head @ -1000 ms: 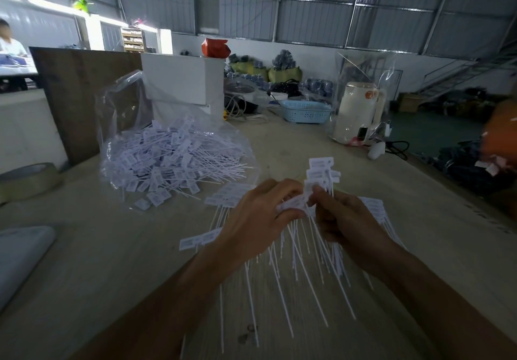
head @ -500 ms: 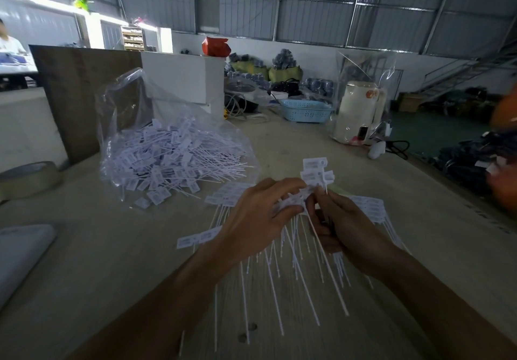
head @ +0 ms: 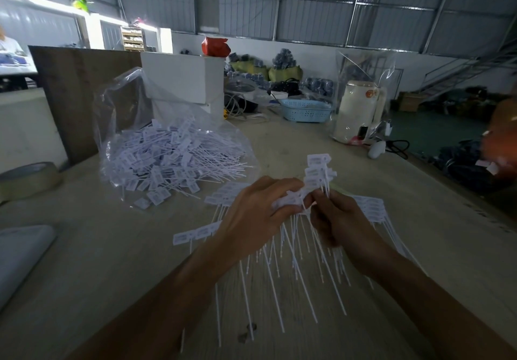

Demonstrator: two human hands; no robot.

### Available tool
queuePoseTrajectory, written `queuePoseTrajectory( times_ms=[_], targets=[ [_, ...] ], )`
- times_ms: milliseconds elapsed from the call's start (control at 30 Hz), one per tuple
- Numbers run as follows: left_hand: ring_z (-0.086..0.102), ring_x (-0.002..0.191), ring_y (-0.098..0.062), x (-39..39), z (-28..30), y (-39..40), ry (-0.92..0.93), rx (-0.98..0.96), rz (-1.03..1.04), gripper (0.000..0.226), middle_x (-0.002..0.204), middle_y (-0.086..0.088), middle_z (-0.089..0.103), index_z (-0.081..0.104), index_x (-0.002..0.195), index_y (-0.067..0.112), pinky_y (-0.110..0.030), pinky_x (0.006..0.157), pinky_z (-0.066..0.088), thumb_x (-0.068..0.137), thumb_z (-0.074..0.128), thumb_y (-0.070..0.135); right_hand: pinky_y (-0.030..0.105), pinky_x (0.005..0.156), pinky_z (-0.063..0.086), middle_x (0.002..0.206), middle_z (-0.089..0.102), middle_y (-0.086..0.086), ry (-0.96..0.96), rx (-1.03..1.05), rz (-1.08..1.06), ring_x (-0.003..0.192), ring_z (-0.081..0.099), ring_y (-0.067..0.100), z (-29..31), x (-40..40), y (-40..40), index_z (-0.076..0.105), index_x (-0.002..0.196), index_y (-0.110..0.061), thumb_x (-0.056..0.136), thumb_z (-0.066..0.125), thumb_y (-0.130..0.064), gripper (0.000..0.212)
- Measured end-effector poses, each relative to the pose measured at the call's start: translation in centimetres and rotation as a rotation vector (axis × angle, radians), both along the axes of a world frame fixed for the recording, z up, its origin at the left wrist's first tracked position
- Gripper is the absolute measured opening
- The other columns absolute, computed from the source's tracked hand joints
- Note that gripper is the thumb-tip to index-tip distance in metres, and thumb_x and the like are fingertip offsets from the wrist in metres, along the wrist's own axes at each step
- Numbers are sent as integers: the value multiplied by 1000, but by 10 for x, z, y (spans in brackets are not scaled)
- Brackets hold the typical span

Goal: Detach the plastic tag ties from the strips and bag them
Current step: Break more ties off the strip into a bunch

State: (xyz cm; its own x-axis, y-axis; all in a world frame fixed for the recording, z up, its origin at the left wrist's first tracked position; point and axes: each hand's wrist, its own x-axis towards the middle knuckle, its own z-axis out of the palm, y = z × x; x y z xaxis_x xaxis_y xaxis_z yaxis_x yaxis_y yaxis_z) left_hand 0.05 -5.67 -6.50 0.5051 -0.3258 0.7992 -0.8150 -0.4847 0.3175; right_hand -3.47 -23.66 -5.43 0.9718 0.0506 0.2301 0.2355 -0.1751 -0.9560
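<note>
A strip of white plastic tag ties [head: 317, 168] stands upright between my hands above the table centre, its thin tails hanging down. My left hand [head: 257, 214] grips a bunch of loose ties [head: 288, 201] with curled fingers. Right beside it, my right hand [head: 340, 222] pinches the strip just below its tag heads. More strips [head: 370, 208] lie flat on the table under and around my hands. A clear plastic bag [head: 117, 99] with a big pile of loose ties [head: 170, 161] lies open at the left, back of my hands.
A roll of tape [head: 28, 179] sits at the left edge and a pale flat object [head: 19, 253] lies nearer me. At the back stand a white box [head: 181, 79], a blue basket [head: 305, 110] and a cream kettle [head: 356, 110] in plastic. The table edge runs along the right.
The upright strip has dropped a little and come closer between my hands. Both hands stay together at the table centre, still working at the same strip.
</note>
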Motion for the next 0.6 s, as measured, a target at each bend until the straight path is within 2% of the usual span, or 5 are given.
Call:
queuePoseTrajectory(
  times_ms=[100,167,333,433,600],
  targets=[
    [63,85,-7,-2,2,-2,-26,-6,-38,36,102,-2,71,67,113,14,-20,74,50,81,80,21,23,39,24,52,40,2,80,-15,-30,41,31,13,3,1,0,64,82,-11,97,48,-50,44],
    [64,83,-8,-3,3,-2,-17,-7,-64,31,98,-1,70,66,109,12,-25,72,51,82,79,22,22,39,24,51,40,0,137,-37,-18,40,32,10,6,0,-2,66,78,-16,89,55,-57,45],
    [65,79,-7,-6,2,-4,24,-23,-102,28,90,5,69,65,101,11,-31,67,52,80,82,21,22,41,26,51,41,-3,190,-147,42,41,33,8,6,1,-7,63,80,-14,92,61,-48,37],
    [64,83,-13,-6,1,-5,19,19,-88,26,96,4,68,65,106,13,-36,69,53,85,77,24,22,40,25,52,40,-2,203,-88,55,42,33,8,4,3,-8,66,86,-7,96,59,-42,37],
    [63,96,-25,-1,-1,-1,-68,125,52,37,108,-6,70,63,122,11,-37,80,51,87,68,24,21,39,22,56,33,2,196,59,-91,43,29,11,10,8,-15,66,85,-4,96,58,-38,36]
  ],
)
